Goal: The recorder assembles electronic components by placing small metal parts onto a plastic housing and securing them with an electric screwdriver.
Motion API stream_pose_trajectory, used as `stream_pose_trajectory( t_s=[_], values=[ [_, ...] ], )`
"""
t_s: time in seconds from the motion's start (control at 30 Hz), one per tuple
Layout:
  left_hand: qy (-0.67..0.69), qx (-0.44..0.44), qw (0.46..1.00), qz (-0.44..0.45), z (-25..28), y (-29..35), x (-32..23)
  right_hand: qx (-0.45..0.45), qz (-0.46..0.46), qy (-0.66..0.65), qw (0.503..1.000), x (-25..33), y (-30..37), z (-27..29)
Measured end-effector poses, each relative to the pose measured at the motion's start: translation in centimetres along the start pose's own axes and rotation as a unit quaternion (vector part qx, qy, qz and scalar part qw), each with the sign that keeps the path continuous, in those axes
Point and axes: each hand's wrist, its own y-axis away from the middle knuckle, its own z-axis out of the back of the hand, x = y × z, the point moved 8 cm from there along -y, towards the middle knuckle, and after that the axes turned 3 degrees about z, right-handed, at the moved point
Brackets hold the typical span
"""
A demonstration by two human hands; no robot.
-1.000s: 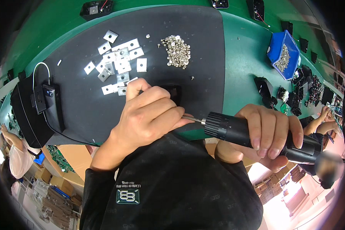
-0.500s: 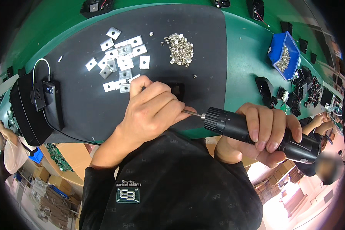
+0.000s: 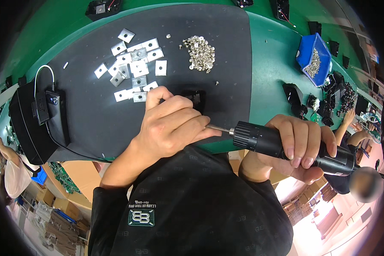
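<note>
My right hand (image 3: 300, 147) is wrapped around a black electric screwdriver (image 3: 264, 138), held nearly level with its tip toward the left. Its thin metal bit (image 3: 219, 128) reaches the fingers of my left hand (image 3: 170, 121). Those fingers are curled closed around a black plastic part (image 3: 196, 99), of which only a dark corner shows beyond the knuckles; the rest is hidden. Just past the left hand, square metal plates with centre holes (image 3: 138, 67) lie in a loose cluster. A heap of small silver screws (image 3: 201, 54) sits to their right on the dark mat (image 3: 230, 85).
A blue bin of screws (image 3: 305, 55) stands on the green table at the right, near black housings (image 3: 292, 94) and small parts. At the left, a black device with a white cable (image 3: 55, 111) stands on the mat. Other people's arms show at both sides.
The screwdriver has shifted slightly to the right, and its tip has drawn a little away from my left hand. My left hand stays almost in place.
</note>
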Motion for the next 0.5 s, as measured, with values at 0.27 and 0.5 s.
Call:
stream_pose_trajectory(
  t_s=[0.27, 0.5],
  values=[
    [-0.010, 0.008, 1.000, -0.011, 0.15, 0.24, 0.14, 0.008, 0.002, -0.019, 1.000, -0.08, -0.32, -0.37],
    [-0.001, 0.021, 1.000, -0.012, -0.27, 0.26, 0.33, 0.055, -0.025, -0.008, 0.998, -0.66, -0.26, -0.27]
  ],
)
